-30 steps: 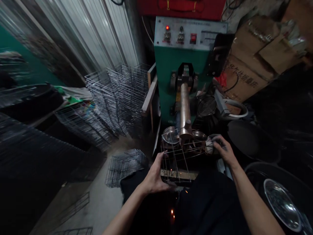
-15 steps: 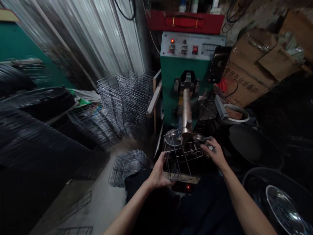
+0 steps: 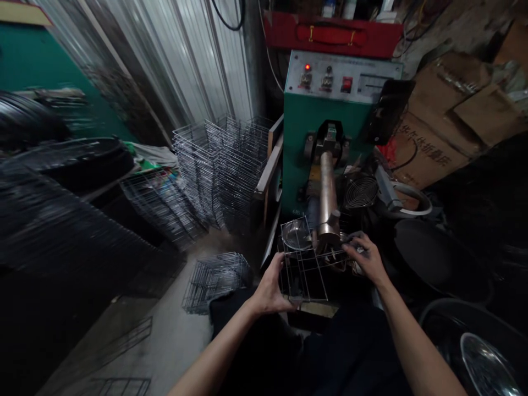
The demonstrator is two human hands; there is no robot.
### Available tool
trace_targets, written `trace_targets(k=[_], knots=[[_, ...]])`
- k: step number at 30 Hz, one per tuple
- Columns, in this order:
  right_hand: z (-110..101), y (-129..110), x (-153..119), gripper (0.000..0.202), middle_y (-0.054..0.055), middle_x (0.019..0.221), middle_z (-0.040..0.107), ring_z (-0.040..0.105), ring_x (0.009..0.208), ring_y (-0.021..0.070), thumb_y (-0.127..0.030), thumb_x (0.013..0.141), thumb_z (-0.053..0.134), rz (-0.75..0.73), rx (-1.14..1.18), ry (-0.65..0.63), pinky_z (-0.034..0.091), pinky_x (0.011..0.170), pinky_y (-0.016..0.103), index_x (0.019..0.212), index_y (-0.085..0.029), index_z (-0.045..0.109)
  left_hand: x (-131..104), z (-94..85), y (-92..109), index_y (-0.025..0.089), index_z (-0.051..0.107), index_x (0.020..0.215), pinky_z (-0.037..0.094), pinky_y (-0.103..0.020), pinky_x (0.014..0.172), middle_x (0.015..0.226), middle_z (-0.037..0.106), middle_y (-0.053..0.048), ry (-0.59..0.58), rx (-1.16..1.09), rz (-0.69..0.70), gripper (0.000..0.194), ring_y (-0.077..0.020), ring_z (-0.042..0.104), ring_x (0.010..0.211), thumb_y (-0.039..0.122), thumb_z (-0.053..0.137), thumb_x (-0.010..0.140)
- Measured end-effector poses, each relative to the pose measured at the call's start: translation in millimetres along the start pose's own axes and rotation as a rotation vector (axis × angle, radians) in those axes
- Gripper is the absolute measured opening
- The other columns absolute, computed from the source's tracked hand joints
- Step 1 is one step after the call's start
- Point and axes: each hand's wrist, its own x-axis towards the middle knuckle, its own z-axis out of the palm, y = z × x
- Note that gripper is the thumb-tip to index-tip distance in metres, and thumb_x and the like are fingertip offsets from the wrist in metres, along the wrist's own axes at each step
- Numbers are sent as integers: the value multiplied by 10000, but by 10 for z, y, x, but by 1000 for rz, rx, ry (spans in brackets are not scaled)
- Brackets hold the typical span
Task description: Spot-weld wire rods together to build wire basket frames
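My left hand (image 3: 270,289) grips the left side of a bent wire frame (image 3: 305,278), thumb below and fingers at its upper edge. The frame tilts in front of a green spot-welding machine (image 3: 297,148), just under the tip of its thick metal arm (image 3: 329,198). My right hand (image 3: 369,261) is closed in a pinch at the frame's right end, where thin wires run up to the fingertips. Behind the frame sits a shiny metal bowl (image 3: 297,235), seen through the wires. The exact contact between the frame and the arm's tip is hard to make out.
Stacked wire baskets (image 3: 218,170) stand to the left, with a smaller wire stack (image 3: 216,280) on the floor. Black pans (image 3: 437,261) and a large dark basin (image 3: 449,313) crowd the right side. A phone (image 3: 390,110) hangs at the machine's right edge, before cardboard boxes (image 3: 437,137).
The view has turned slightly left, so the machine appears farther right. Both hands keep hold of the wire frame, which has shifted only a little.
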Motion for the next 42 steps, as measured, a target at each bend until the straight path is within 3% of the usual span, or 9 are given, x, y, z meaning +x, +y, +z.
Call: trace_targets(k=[11,19,25,30,32,35,37,39,42], knots=[[9,94,44,470,54,861,595,566,872,244,-625,829,762,13,-15,22,441,829,366,633,-223,619,178,-35,49,242,353,1461,507,-573,1121,1362,526,-113,-29,-28,13,1055,-336,609,1210,294,885,552],[-71,93,-43,452,90,1034,679,621,1007,268,-668,864,691,25,-15,53,483,923,386,820,-224,616,138,-22,397,214,419,1366,545,-539,1090,1278,593,-96,-10,-36,-46,916,-318,641,1177,258,851,559],[-321,374,-1008,645,159,1286,673,658,1151,305,-730,905,571,181,-44,152,541,955,436,1306,-228,515,-571,165,772,253,420,1310,584,-518,998,1205,583,-82,114,-203,-228,918,-299,639,1110,440,902,552],[-652,-58,-1493,591,148,1097,754,730,931,320,-581,998,475,219,-361,194,565,804,417,1452,-210,552,-1561,484,1103,303,520,1200,609,-510,906,1146,636,-89,227,-726,-614,647,-296,698,1075,756,683,768],[-756,-299,-1403,512,135,1087,767,737,904,315,-475,996,513,159,-419,133,555,803,402,1429,-223,615,-1992,348,1233,336,579,1205,606,-537,906,1172,674,-91,77,-799,-761,627,-326,712,1122,741,723,748],[-734,-469,-1162,340,113,1063,784,742,926,316,-349,949,559,86,-421,-66,543,832,390,1190,-247,778,-2303,-260,1389,371,663,1240,626,-520,840,1158,743,-70,-341,-582,-835,788,-371,731,1100,549,954,530],[-570,-472,-1048,280,98,996,793,744,888,301,-299,932,580,75,-392,-229,540,806,372,1086,-252,809,-2127,-700,1447,358,725,1181,637,-484,771,1054,791,-40,-538,-283,-853,644,-342,766,942,499,933,588],[-330,-454,-997,250,82,906,791,740,813,272,-271,940,589,66,-376,-346,532,763,342,1048,-251,813,-1686,-949,1451,297,730,1217,628,-430,680,1021,803,-63,-343,129,-650,477,-306,766,819,555,729,815],[-15,-470,-981,257,68,897,789,735,795,243,-242,971,571,33,-423,-418,519,756,308,1080,-261,804,-856,-872,1289,166,751,1176,607,-422,835,1031,809,-137,-277,515,-295,445,-325,764,932,490,604,907]])
